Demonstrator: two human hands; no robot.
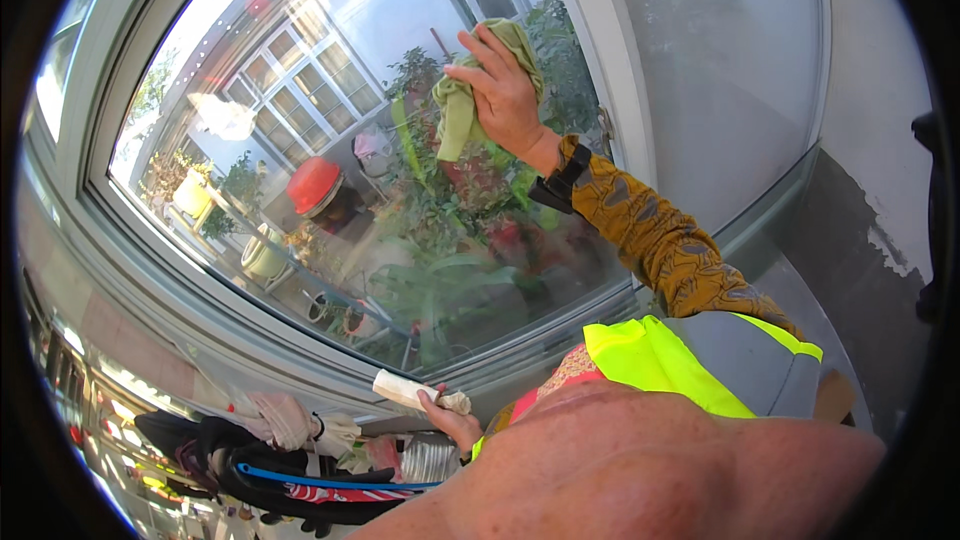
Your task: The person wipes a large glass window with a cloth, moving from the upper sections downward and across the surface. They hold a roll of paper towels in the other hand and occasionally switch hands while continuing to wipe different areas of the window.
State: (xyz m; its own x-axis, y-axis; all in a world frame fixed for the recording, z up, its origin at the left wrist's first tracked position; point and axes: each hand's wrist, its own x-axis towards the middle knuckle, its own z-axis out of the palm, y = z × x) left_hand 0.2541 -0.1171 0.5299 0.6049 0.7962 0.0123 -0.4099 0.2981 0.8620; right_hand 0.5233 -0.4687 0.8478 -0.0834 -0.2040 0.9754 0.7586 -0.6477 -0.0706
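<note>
My right hand [508, 105] presses a crumpled green cloth [466, 120] against the window glass [470, 310], high on the pane. Its fingers lie over the cloth, and part of the cloth hangs below the palm. A dark band circles that wrist, above a brown patterned sleeve [660, 230]. Lower down, near the bottom of the window frame [340, 350], my left hand [455, 423] grips a white rolled cloth [403, 390]. One end of the roll sticks out to the left. My body hides most of the left arm.
A window handle [606, 125] is on the upright frame to the right. Below the sill lie dark bags [225, 450], bundled cloths [285, 418] and a blue strap [300, 480]. Beyond or reflected in the glass are plants [450, 190] and a red bucket-like container [315, 185].
</note>
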